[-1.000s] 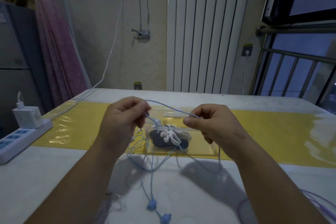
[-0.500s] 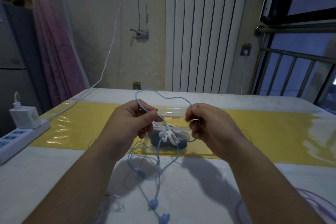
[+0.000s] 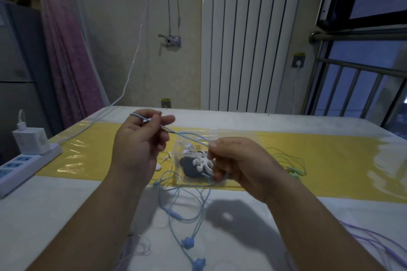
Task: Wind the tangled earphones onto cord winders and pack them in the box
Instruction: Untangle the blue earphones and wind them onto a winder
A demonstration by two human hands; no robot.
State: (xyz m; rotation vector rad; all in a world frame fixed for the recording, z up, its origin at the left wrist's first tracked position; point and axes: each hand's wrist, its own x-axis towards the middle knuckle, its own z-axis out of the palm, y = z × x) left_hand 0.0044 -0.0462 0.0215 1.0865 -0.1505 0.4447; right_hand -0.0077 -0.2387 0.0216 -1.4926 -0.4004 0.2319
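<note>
left hand: raised above the table, fingers curled. pinches the cord of the blue earphones between thumb and fingers. a small loop of cord shows at the fingertip end; middle finger points out to the right.
right hand: lower and to the right, fingers curled. thumb and forefinger pinch the same cord. the lower fingers look closed on another pass of it near the box front, but i cannot tell for sure.
cord between hands: one taut straight run, sloping down from left hand to right hand.
rest of blue earphones: slack loops hang down onto the table between the forearms. two blue earbuds lie near the bottom edge of view, one below the other.
clear box: on the yellow mat, just behind the hands, its right part hidden by the right hand.
box contents: a white cord winder lies on top of a dark cord winder.
green earphones: loose on the mat, right of the right hand.
purple earphones: on the table at the lower right, partly out of view.
white earphones: on the mat just left of the box, partly behind the left hand.
power strip: far left table edge, with a white charger plugged in.
</note>
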